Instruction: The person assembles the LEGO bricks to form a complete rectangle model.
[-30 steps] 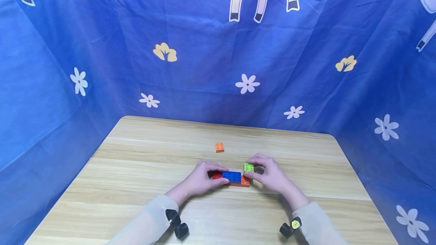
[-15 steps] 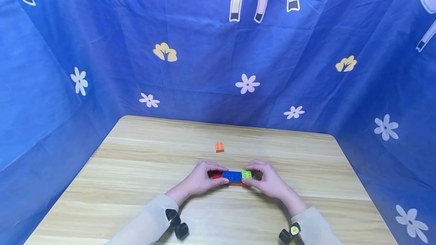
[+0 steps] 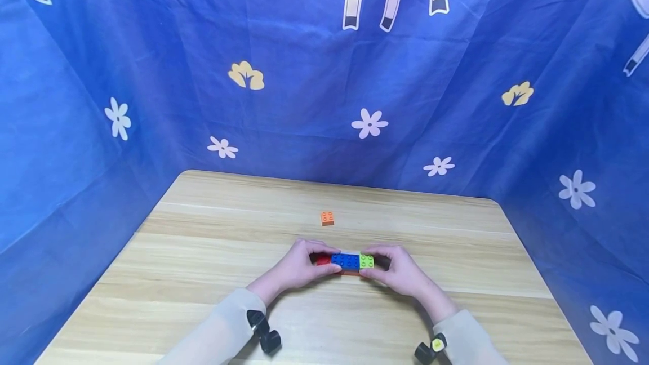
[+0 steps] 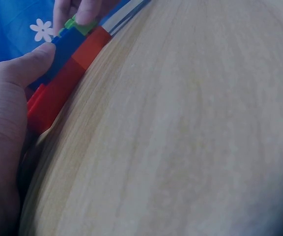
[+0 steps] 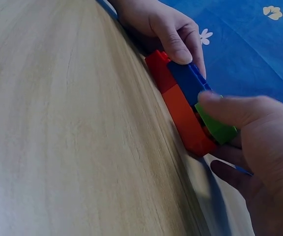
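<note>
Beneath a blue brick (image 3: 349, 261), a red brick (image 5: 158, 71) and an orange brick (image 5: 184, 120) lie end to end on the table. My left hand (image 3: 298, 266) grips the blue brick near its left end, thumb on the near side and fingers on the far side. A lime green brick (image 3: 367, 261) is pinched between thumb and fingers of my right hand (image 3: 400, 268), just right of the blue one. In the right wrist view that green brick tilts over the orange brick's outer end, a dark gap showing below it.
A small loose orange brick (image 3: 327, 218) lies farther back on the wooden table (image 3: 228, 213). Blue patterned cloth (image 3: 304, 117) rises behind the table and along both sides. Black wrist cameras hang by each sleeve.
My right hand has brought the green brick left and toward me, from beyond the row's right end to over the orange brick beside the blue one. My left hand stays in place.
</note>
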A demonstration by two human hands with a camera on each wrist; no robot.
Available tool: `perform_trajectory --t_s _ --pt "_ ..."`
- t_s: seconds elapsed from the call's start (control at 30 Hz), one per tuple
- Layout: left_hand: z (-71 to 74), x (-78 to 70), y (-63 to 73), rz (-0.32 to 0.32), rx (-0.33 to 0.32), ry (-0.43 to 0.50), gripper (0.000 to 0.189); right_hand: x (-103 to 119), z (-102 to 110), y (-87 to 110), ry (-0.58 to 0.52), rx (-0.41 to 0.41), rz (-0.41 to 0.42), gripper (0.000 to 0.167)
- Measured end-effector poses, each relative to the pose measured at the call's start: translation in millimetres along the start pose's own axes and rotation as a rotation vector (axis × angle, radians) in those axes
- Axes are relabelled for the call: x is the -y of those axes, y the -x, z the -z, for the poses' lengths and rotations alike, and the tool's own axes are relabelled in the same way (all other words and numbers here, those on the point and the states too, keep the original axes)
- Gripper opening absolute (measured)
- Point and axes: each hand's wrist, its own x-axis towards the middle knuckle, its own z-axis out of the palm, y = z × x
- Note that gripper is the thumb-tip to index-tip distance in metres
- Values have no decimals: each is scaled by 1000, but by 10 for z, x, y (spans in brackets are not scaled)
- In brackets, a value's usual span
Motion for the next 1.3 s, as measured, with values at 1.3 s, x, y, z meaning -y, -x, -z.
perform_trajectory --t_s 1.3 --pt "174 -60 -146 15 75 108 46 -97 -44 13 13 4 -84 38"
